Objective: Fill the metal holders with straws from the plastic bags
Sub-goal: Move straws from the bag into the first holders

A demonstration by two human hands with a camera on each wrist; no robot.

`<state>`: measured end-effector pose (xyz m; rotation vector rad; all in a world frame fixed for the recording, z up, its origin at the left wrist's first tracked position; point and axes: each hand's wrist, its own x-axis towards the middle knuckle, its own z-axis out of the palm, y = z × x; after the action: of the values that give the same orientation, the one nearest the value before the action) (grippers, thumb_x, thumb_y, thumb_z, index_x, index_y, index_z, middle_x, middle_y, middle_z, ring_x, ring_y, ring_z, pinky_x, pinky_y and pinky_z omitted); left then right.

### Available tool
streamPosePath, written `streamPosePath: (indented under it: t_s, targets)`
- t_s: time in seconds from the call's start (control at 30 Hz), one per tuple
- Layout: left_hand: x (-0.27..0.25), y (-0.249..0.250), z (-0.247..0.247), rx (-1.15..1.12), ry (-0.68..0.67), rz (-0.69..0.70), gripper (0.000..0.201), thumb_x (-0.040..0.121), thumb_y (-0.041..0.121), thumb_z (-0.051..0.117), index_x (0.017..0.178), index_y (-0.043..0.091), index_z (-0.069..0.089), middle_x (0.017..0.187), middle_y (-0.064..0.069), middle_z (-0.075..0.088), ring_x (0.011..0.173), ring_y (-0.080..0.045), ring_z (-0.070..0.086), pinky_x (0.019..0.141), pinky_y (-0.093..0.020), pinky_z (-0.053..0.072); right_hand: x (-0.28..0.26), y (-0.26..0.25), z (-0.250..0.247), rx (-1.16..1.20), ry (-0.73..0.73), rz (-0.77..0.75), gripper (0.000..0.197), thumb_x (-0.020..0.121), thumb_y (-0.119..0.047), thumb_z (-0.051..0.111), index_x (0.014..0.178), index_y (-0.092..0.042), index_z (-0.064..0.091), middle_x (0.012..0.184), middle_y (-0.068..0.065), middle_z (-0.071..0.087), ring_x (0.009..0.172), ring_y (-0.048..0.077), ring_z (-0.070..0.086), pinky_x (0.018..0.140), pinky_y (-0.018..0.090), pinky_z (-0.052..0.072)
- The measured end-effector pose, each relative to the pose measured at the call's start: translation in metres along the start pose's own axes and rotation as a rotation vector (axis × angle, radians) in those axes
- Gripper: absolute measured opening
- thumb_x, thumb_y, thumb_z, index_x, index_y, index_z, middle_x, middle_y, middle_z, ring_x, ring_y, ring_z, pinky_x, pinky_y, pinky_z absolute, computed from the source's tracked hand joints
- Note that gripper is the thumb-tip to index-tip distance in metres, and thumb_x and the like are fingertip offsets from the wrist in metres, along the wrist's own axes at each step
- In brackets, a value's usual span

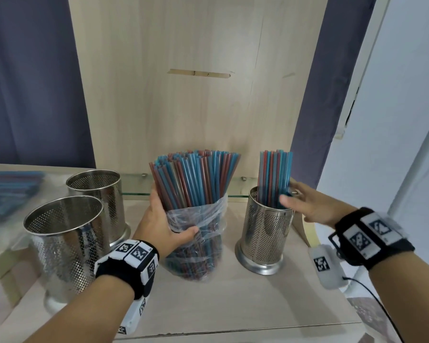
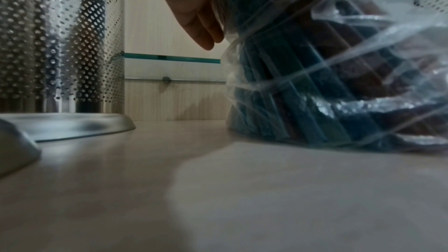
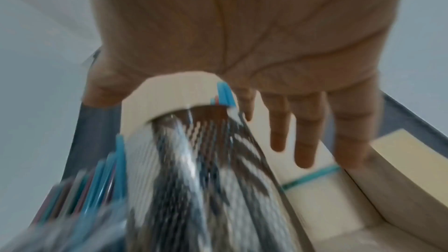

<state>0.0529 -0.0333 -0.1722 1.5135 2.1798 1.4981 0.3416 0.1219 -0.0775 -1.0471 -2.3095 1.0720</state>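
While the left hand (image 1: 162, 225) wraps the plastic bag (image 1: 198, 233) mid-height and keeps it upright on the counter (image 1: 233, 298), straws (image 1: 193, 179) fan out of its open top. Right hand (image 1: 307, 204) is spread, fingers straight, alongside the small bunch (image 1: 274, 179) standing in the right holder (image 1: 265, 233); looks released, but the wrist view is blurred, so contact is unclear. Two holders on the left, near one (image 1: 62, 246) and far one (image 1: 97, 199), show no straws. For the next pull: keep the bag pinched so it doesn't slump, take a modest bunch, lower it vertically, ends square. More bagged straws (image 1: 10, 191) lie far left.
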Motion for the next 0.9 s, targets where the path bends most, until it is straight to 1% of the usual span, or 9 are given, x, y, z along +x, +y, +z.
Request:
streamPosePath:
  t_s: [0.03,0.1,0.17,0.33,0.5,0.6,0.67,0.77,0.9]
  targets:
    - [0.000,0.000,0.000,0.004,0.003,0.002,0.122,0.059,0.037,0.091,0.149,0.031,0.008,0.139,0.001,0.050,0.123,-0.019,0.054,0.104,-0.043,0.047,-0.001,0.009,0.007,0.030,0.032,-0.088,0.120,0.047,-0.084,0.072,0.148,-0.031,0.034,0.146,-0.008,0.045,0.123,0.002,0.051,0.089,0.017,0.048]
    - [-0.001,0.001,0.000,0.013,0.008,0.005,0.121,0.059,0.038,0.091,0.149,0.029,0.009,0.139,-0.001,0.051,0.123,-0.020,0.054,0.104,-0.043,0.047,0.000,0.026,0.023,0.041,0.109,-0.159,0.122,0.047,-0.077,0.082,0.147,-0.028,0.035,0.141,-0.012,0.051,0.130,0.008,0.049,0.107,0.036,0.044]
    - [0.000,0.001,0.000,0.029,0.009,0.008,0.121,0.060,0.040,0.090,0.149,0.027,0.009,0.139,-0.002,0.051,0.122,-0.021,0.055,0.104,-0.041,0.046,0.003,0.041,0.035,0.037,0.181,-0.174,0.128,0.045,-0.075,0.084,0.149,-0.024,0.031,0.136,-0.014,0.055,0.127,0.008,0.053,0.111,0.044,0.042]
    - [0.000,0.000,0.000,0.028,0.007,0.016,0.123,0.060,0.039,0.090,0.149,0.029,0.007,0.141,-0.003,0.050,0.124,-0.021,0.054,0.104,-0.038,0.044,0.011,0.046,0.045,0.033,0.293,-0.124,0.134,0.041,-0.076,0.084,0.151,-0.024,0.027,0.137,-0.013,0.054,0.121,0.002,0.054,0.109,0.036,0.044]
    - [0.000,0.000,0.000,0.028,0.010,0.016,0.122,0.060,0.042,0.090,0.148,0.031,0.007,0.140,-0.002,0.051,0.124,-0.021,0.054,0.104,-0.041,0.046,0.014,0.042,0.042,-0.068,0.319,-0.140,0.127,0.049,-0.077,0.082,0.150,-0.022,0.029,0.141,-0.005,0.053,0.127,0.010,0.052,0.111,0.046,0.043]
    - [0.001,-0.001,0.000,0.028,-0.002,0.015,0.122,0.060,0.041,0.090,0.148,0.031,0.006,0.140,-0.001,0.051,0.124,-0.020,0.054,0.105,-0.042,0.045,0.001,0.013,0.048,-0.424,0.632,-0.233,0.125,0.062,-0.084,0.063,0.154,-0.011,0.021,0.156,0.013,0.032,0.145,0.029,0.028,0.120,0.048,0.023]
    - [0.002,-0.002,0.000,0.036,-0.002,0.018,0.122,0.060,0.042,0.089,0.148,0.031,0.006,0.140,-0.002,0.050,0.124,-0.020,0.054,0.104,-0.041,0.045,-0.010,-0.019,0.060,-0.439,0.766,-0.439,0.108,0.073,-0.071,0.061,0.152,-0.007,0.026,0.152,0.014,0.035,0.142,0.028,0.027,0.117,0.042,0.024]
    - [0.002,-0.004,0.000,0.034,0.001,0.033,0.123,0.058,0.044,0.089,0.148,0.032,0.006,0.140,-0.001,0.050,0.125,-0.019,0.053,0.105,-0.043,0.046,-0.009,-0.063,0.088,-0.224,0.580,-0.465,0.083,0.086,-0.044,0.070,0.151,-0.010,0.032,0.148,0.006,0.044,0.137,0.019,0.037,0.114,0.035,0.032]
    - [0.002,-0.005,0.001,0.026,0.010,0.046,0.123,0.059,0.043,0.090,0.148,0.032,0.006,0.138,-0.001,0.051,0.122,-0.017,0.054,0.102,-0.037,0.046,0.017,-0.087,0.115,0.140,0.319,-0.109,0.061,0.090,-0.035,0.070,0.136,-0.015,0.037,0.128,-0.009,0.054,0.123,0.007,0.050,0.098,0.014,0.042]
